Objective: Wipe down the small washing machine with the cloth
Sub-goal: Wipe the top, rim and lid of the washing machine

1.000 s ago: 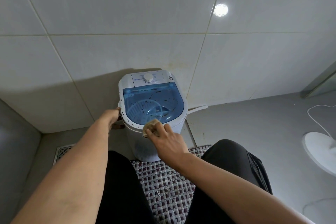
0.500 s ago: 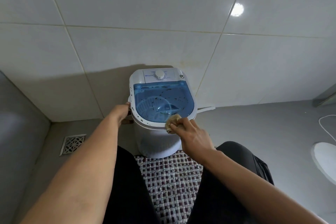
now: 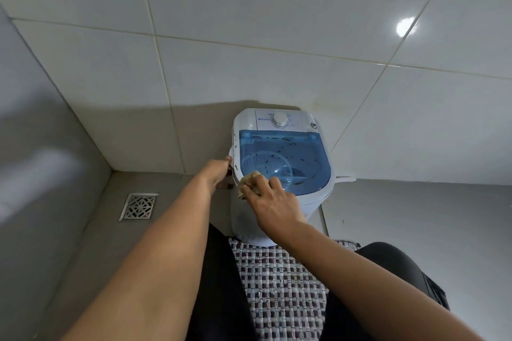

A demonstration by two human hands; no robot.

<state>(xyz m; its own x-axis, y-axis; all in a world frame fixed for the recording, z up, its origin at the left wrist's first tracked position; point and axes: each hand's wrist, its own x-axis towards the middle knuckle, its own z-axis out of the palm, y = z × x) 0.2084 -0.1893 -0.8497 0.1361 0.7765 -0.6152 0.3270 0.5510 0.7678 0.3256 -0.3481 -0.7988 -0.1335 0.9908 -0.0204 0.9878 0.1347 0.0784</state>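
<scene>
Fingers [image 3: 273,184] of the right hand [image 3: 273,202] grip the cloth [image 3: 248,184], now moved to the washing machine's [image 3: 313,199] near-left rim. Left hand [image 3: 217,171] grasps its left side. Wiping continues.

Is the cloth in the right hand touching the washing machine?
Touching. The head view shows the right hand pressing the cloth on the front-left rim of the washing machine, with no gap between them.

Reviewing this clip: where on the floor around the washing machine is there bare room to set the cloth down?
Bare grey floor lies right of the washing machine, between the wall and the checked mat. Another patch lies left, around the drain grate. Directly in front is crowded: the mat, both knees, and the right hand pressing the cloth, left hand gripping the side.
</scene>
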